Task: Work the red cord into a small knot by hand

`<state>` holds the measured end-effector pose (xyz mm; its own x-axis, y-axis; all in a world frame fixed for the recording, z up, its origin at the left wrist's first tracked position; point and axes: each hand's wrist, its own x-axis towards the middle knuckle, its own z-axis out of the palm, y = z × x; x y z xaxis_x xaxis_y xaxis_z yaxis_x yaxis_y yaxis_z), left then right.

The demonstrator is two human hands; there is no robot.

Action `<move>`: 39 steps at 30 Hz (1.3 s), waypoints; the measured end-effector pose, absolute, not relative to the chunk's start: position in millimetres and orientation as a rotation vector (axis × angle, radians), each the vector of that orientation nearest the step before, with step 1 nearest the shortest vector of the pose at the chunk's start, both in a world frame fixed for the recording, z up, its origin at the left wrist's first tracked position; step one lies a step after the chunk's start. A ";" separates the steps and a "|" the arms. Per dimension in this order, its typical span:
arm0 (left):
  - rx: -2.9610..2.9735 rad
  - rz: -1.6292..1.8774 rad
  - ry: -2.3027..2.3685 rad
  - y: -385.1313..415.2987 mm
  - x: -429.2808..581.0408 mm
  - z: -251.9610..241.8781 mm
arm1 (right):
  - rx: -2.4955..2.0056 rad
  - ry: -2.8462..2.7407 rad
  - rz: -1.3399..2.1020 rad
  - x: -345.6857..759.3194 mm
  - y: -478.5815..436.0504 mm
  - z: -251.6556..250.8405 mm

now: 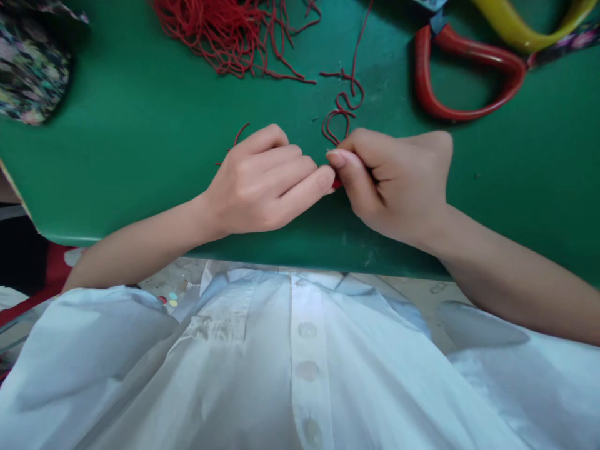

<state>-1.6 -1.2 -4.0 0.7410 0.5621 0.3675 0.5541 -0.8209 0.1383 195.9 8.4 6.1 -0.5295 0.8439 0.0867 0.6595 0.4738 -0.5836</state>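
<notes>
Red cord (344, 109) lies in loops on the green worktop (140, 125) near its front edge, one end running down into both hands. The right hand (394, 184) pinches the cord between thumb and curled fingers; the left hand (265, 181), fingers folded, meets it fingertip to fingertip on the same bit. A tangled heap of red cord (229, 31) sits at the back edge. Red and yellow handles (469, 75) lie toward the back right corner.

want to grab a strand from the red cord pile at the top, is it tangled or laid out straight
Tangled. The red cord pile on the green table is a loose heap of crossing loops and curls, with a few ends trailing out toward the right.
</notes>
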 end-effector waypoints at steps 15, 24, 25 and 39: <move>3.016 0.745 0.867 1.3 1.5 0.9 | -1.159 -2.349 0.563 197.5 7.6 1.2; 3.022 0.781 0.836 2.7 0.5 0.2 | -1.217 -2.343 0.671 198.0 9.2 5.9; 3.009 0.800 0.835 2.9 0.7 -0.3 | -1.223 -2.348 0.681 198.2 9.2 6.3; 2.996 0.966 0.805 4.2 4.2 -0.8 | -1.237 -2.391 0.734 198.9 8.2 4.3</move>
<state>4.2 4.2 -0.8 0.7014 0.4235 0.5734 0.4872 -0.8720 0.0481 198.9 8.2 4.3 -0.5578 0.8271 0.0690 0.6459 0.4849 -0.5897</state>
